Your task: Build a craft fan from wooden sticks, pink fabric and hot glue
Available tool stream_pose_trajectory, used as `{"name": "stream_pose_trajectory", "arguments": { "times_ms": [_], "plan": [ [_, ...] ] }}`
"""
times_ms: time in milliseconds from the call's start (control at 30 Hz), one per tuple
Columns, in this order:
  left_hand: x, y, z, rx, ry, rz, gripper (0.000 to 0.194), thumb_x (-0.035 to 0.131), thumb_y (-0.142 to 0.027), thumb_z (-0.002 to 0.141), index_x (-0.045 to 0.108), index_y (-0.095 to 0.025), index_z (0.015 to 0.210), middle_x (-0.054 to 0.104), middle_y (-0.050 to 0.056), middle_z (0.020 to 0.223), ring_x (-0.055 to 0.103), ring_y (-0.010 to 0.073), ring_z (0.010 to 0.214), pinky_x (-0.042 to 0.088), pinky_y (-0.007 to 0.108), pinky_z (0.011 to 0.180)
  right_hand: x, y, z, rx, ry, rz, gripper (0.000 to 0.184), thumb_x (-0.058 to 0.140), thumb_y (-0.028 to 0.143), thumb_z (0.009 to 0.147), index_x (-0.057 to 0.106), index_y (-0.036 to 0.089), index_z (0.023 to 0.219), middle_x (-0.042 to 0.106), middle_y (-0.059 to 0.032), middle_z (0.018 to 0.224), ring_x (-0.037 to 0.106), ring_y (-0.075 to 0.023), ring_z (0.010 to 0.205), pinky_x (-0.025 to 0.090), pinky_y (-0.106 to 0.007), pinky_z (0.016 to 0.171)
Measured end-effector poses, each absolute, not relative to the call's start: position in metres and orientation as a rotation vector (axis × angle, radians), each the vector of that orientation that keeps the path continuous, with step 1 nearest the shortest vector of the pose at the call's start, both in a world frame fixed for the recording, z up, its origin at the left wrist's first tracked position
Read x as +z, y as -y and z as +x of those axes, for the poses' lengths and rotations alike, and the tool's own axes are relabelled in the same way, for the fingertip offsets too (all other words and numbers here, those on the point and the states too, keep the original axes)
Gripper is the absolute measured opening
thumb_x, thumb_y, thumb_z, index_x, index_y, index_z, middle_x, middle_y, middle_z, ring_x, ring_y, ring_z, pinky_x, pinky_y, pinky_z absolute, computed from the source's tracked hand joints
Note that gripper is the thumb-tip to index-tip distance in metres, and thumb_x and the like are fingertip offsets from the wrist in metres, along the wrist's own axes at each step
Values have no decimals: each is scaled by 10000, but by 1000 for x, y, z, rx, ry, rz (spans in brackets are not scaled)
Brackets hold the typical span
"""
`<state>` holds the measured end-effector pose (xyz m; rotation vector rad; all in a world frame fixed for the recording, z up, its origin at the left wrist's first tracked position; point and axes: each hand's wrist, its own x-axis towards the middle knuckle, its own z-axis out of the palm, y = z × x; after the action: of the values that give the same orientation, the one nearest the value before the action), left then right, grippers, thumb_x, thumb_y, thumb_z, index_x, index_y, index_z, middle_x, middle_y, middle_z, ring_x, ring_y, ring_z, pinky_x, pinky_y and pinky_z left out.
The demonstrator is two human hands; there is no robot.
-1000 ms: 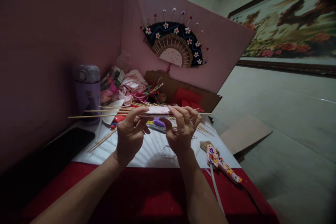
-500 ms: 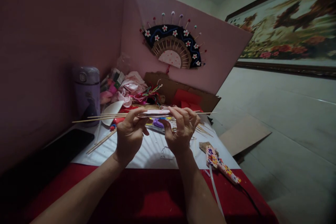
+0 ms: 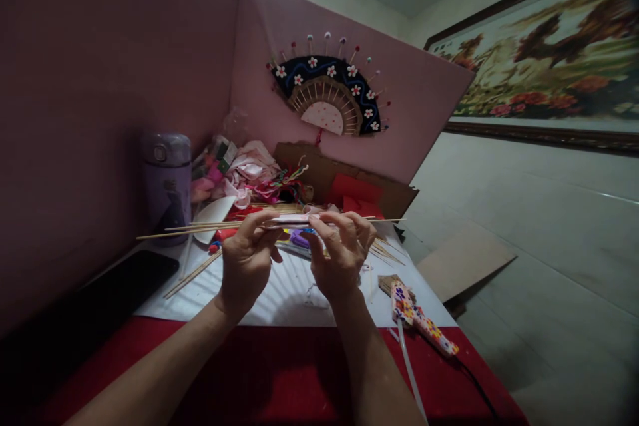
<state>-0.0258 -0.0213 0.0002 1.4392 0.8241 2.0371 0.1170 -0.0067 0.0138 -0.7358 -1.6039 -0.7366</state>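
Note:
Both hands hold a flat, pale pink patterned piece (image 3: pixel 292 219) level above the table, seen nearly edge-on. Thin bamboo skewers (image 3: pixel 200 224) stick out from it past the left hand, and a few tips show beyond the right hand. My left hand (image 3: pixel 248 263) is closed on the left end, thumb and fingers pinching it. My right hand (image 3: pixel 340 253) pinches the right part between thumb and fingertips, its other fingers curled. How the skewers sit within the pink piece is hidden by my fingers.
A flower-patterned glue gun (image 3: pixel 422 319) with a clear glue stick lies at the right. A purple bottle (image 3: pixel 168 186) and a black phone (image 3: pixel 150 266) are at the left. Pink cloth (image 3: pixel 252 170) and loose skewers lie behind. A decorated fan (image 3: pixel 329 90) hangs on the pink board (image 3: pixel 399 90).
My right hand's fingers have shifted slightly left along the pink piece. The whole view has tipped up a little, and both hands keep their hold.

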Motion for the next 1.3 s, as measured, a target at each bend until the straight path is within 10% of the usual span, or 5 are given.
{"name": "stream_pose_trajectory", "arguments": {
  "times_ms": [1300],
  "plan": [
    [-10,19,-26,2072,-785,1737,148,596,-175,854,607,-209,997,639,-39,714,548,52,441,449,163,407,14,10,110,-708,1673,-701,187,608,245,856,650,246,1038,720,-6,942,540,-213,968,335,-415,926]
  ]
}}
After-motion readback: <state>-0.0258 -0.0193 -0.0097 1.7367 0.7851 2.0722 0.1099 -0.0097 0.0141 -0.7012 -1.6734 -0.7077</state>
